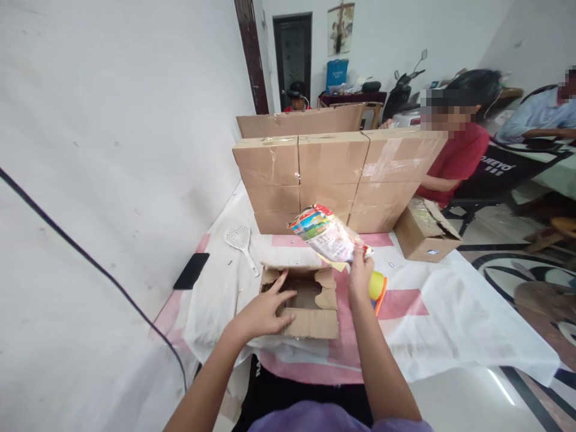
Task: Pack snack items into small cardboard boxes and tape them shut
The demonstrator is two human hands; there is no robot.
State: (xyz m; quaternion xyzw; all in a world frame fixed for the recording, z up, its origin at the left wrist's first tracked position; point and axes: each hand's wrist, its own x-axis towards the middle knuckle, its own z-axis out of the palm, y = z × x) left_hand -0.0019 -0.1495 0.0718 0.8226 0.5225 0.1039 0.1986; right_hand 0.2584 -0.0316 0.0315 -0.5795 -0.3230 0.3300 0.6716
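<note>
One packet: clear snack bag (327, 233), colourful printed top, held in the air above and just behind the small open carton (300, 302).
Long axis: tilts from the grip up and away to the left.
Right hand (360, 277): pinches the bag's lower end, fingers closed on it.
Left hand (265, 309): fingers spread, resting on the carton's near-left rim, holding nothing.
Nearer hand: right one holds the bag; carton opening lies below-left of that grip.
Beside: yellow cup (378, 285) just right of the right hand; stacked sealed boxes (333, 180) behind.

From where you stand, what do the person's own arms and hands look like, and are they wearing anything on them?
Both arms are bare from the elbow down: no gloves, watch, rings or bracelets show on the left hand or the right hand. The only clothing in view is a purple top at the bottom edge.
</note>
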